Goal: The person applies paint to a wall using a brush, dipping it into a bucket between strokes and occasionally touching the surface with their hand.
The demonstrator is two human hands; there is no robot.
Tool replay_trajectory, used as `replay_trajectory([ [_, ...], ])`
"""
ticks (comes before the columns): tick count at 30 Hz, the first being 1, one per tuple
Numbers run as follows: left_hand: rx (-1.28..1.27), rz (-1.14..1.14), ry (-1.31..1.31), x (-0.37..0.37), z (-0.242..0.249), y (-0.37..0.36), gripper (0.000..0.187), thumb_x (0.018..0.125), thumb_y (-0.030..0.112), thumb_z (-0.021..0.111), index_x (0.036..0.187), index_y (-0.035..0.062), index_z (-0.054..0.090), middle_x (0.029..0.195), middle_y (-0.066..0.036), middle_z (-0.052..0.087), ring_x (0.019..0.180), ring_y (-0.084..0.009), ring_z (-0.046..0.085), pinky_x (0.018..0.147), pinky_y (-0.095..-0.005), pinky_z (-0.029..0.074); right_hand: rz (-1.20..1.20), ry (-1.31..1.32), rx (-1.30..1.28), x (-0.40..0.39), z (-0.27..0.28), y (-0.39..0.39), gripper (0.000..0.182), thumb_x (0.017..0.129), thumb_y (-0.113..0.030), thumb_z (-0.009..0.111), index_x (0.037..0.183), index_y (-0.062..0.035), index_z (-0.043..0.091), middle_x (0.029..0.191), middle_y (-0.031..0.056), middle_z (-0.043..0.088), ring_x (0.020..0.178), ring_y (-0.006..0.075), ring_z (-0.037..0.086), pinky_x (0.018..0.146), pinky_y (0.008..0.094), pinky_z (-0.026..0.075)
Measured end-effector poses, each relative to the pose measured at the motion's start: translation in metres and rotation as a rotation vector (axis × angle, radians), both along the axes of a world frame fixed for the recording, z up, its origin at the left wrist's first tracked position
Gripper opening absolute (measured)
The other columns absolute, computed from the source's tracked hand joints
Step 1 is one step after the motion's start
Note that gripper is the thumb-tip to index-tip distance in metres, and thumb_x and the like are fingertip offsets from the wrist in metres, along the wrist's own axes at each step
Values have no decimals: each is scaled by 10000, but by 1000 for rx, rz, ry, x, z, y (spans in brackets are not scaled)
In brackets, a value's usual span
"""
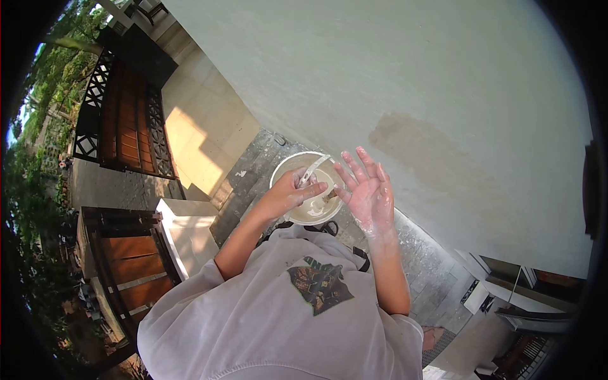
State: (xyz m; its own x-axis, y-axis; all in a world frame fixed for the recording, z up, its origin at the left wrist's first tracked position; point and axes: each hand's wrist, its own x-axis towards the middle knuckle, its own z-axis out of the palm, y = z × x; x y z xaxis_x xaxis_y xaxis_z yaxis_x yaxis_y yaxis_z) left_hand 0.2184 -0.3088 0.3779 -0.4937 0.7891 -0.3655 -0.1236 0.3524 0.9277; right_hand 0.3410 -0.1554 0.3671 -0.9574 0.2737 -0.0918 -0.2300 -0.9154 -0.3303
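Observation:
My left hand (297, 191) is closed on a narrow white strip-like tool (314, 168), which slants up and to the right over a bucket. The tool's lower end is hidden by my fingers. Beneath it, the round white bucket (276, 174) holds a pale, creamy mixture (315, 209). My right hand (369, 197) is raised beside the bucket's right edge, fingers spread and palm turned up, with nothing in it. White smears cover that palm and wrist.
A pale wall (411, 69) with a damp-looking brown patch (430, 149) rises on the right. Grey paving (418, 272), spotted white, lies below. Brown wooden gates (130, 120) and a white pillar (187, 221) stand at left. Black-framed items (529, 320) sit at lower right.

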Motion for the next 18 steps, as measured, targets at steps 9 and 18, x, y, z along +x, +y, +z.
replay_trajectory([
  [9,44,74,-65,-26,0,-10,393,879,455,553,872,62,547,668,45,456,582,-50,407,505,-208,335,-123,40,105,-24,-14,-13,755,770,71,611,1399,-122,240,1377,136,279,1154,185,429,888,294,432],
  [18,50,103,-197,-72,-9,-21,400,940,456,424,854,75,507,588,58,281,520,-69,282,500,-231,287,-257,-58,129,-54,-14,-18,553,800,81,593,1272,-85,357,1334,153,346,1220,252,421,978,321,410],
])
